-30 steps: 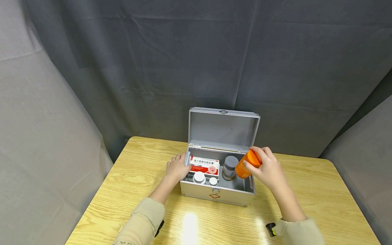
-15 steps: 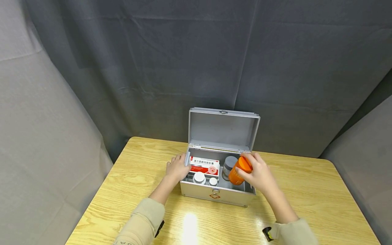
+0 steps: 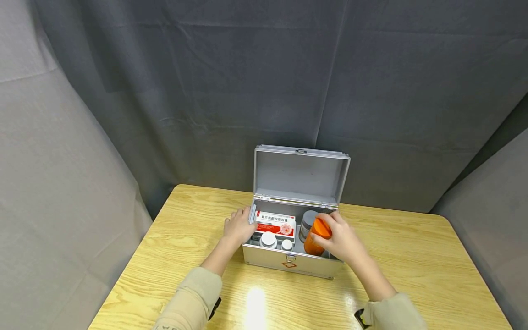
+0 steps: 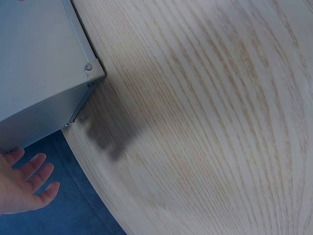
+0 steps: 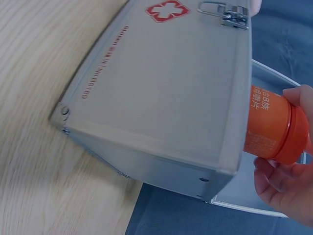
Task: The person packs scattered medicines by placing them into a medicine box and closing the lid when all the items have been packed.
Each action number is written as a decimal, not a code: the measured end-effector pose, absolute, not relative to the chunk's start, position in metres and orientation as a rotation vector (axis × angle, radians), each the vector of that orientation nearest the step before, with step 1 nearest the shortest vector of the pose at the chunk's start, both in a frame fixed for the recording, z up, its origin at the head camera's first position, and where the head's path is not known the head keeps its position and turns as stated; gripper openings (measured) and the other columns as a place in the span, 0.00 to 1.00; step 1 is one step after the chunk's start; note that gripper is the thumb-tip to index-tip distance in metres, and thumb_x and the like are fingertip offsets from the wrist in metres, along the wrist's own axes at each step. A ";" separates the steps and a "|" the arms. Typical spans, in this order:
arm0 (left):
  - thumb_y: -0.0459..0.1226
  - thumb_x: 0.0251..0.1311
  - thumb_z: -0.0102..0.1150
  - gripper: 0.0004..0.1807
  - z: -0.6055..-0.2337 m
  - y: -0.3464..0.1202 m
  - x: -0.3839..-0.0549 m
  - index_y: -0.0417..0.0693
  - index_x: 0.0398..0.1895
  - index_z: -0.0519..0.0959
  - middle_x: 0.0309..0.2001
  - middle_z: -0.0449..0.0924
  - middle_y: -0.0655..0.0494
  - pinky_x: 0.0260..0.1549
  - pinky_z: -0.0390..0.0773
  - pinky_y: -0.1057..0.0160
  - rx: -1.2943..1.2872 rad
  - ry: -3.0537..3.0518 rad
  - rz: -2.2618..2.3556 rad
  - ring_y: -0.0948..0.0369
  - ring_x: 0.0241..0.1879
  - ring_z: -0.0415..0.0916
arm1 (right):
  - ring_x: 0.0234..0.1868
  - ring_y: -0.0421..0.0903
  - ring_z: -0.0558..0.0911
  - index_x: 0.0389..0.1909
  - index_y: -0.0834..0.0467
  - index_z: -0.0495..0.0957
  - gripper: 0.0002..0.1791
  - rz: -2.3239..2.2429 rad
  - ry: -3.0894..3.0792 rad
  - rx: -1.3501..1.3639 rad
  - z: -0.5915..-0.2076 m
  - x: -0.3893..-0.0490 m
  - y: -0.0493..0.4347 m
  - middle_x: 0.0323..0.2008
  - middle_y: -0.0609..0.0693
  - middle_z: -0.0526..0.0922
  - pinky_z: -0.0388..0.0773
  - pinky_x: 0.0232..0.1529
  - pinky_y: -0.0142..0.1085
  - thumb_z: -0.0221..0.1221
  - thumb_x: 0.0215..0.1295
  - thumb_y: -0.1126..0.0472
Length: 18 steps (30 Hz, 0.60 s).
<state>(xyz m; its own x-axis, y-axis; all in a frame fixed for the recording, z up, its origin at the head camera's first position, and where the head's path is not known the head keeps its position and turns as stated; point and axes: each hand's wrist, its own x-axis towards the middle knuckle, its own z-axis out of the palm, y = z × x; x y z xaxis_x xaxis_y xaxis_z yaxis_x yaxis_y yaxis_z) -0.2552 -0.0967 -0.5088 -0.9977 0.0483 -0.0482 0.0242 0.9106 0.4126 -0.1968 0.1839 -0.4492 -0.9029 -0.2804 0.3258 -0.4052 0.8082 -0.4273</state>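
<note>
An aluminium medicine box (image 3: 268, 256) stands on the table with its lid (image 3: 301, 176) raised. My right hand (image 3: 340, 236) grips an orange bottle (image 3: 315, 238) by its cap, fingers on one side and thumb on the other. The bottle is tilted, its lower part inside the box behind the front wall. Right beside it is a grey-capped jar (image 3: 308, 222), partly hidden. My left hand (image 3: 238, 227) rests at the box's left rim, fingers loosely extended in the left wrist view. A red and white medicine carton (image 3: 275, 222) lies in the box's left part.
Two white-capped bottles, a larger bottle (image 3: 268, 239) and a smaller bottle (image 3: 287, 244), stand in front of the carton. The box's front latch (image 3: 290, 258) hangs above a red cross mark. Wooden table (image 3: 185, 220) surrounds the box; a dark curtain (image 3: 247, 91) hangs behind.
My right hand has moved left and lower with the orange bottle, bringing it from the box's right rim down into the box in front of the grey-capped jar. My left hand has stayed put.
</note>
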 end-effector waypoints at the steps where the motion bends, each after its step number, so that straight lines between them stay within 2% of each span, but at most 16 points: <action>1: 0.50 0.57 0.48 0.34 -0.509 -0.097 -0.255 0.49 0.66 0.60 0.63 0.63 0.46 0.54 0.59 0.44 0.058 3.016 0.649 0.48 0.60 0.60 | 0.24 0.43 0.68 0.50 0.57 0.74 0.27 0.727 -2.753 0.539 -0.450 -0.197 0.183 0.35 0.53 0.71 0.66 0.20 0.32 0.65 0.47 0.52; 18: 0.49 0.56 0.47 0.34 -0.509 -0.097 -0.255 0.49 0.66 0.60 0.63 0.63 0.46 0.54 0.60 0.43 0.055 3.012 0.656 0.48 0.60 0.60 | 0.23 0.42 0.67 0.46 0.58 0.76 0.25 0.596 -2.843 0.646 -0.464 -0.201 0.180 0.29 0.50 0.70 0.65 0.22 0.33 0.66 0.44 0.53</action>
<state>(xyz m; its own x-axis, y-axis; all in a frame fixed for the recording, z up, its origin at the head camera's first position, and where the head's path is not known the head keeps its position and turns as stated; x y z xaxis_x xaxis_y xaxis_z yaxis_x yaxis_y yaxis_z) -0.2548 -0.0972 -0.5090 -0.9977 0.0470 -0.0494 0.0222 0.9089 0.4164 -0.2012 0.1797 -0.4644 -0.8925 -0.3791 0.2442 -0.4453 0.8265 -0.3445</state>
